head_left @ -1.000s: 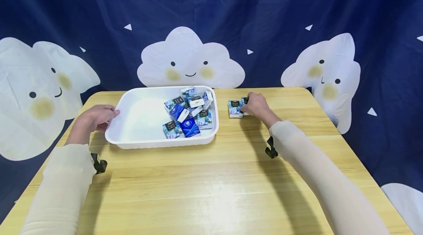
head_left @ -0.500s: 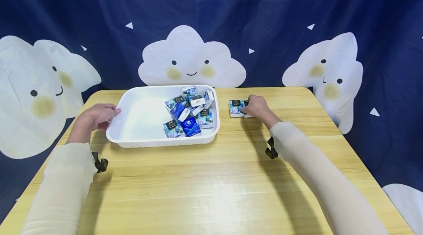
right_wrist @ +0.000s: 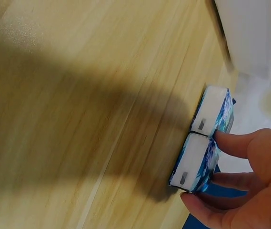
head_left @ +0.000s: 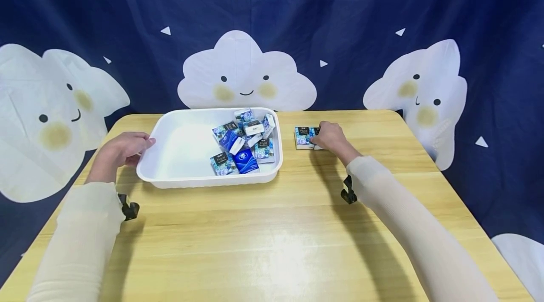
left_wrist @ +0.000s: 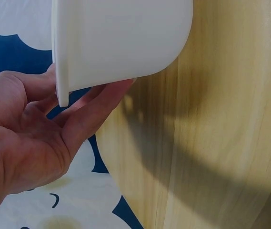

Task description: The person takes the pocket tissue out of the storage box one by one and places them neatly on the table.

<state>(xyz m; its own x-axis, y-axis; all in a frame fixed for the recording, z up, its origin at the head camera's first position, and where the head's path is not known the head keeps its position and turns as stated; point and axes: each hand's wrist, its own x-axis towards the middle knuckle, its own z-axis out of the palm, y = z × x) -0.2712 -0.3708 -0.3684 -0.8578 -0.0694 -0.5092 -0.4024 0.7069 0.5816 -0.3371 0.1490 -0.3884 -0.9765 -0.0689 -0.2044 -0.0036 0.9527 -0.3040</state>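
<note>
My left hand point(head_left: 123, 148) grips the left end of a white plastic tray point(head_left: 170, 179), thumb over the rim and fingers against the outer wall. In the left wrist view the thumb and fingers point(left_wrist: 95, 107) pinch the tray's wall. To the right of the tray, two small blue floral tissue packs lie side by side on the table. My right hand point(head_left: 332, 138) pinches the right-hand tissue pack point(right_wrist: 192, 160) between thumb and fingers. The left-hand tissue pack point(head_left: 302, 138) touches it along one side, and the thumb tip sits at their seam.
Several tissue packs point(head_left: 223, 164), floral and plain blue, lie heaped in the tray's right half. The wooden table point(head_left: 238, 236) ends at the back against a navy curtain point(head_left: 272, 4) with cloud prints. A black wrist camera point(head_left: 348, 191) hangs below each sleeve.
The right hand has slid its tissue pack up against the other one, closing the small offset between them. The left hand and tray have stayed in place.
</note>
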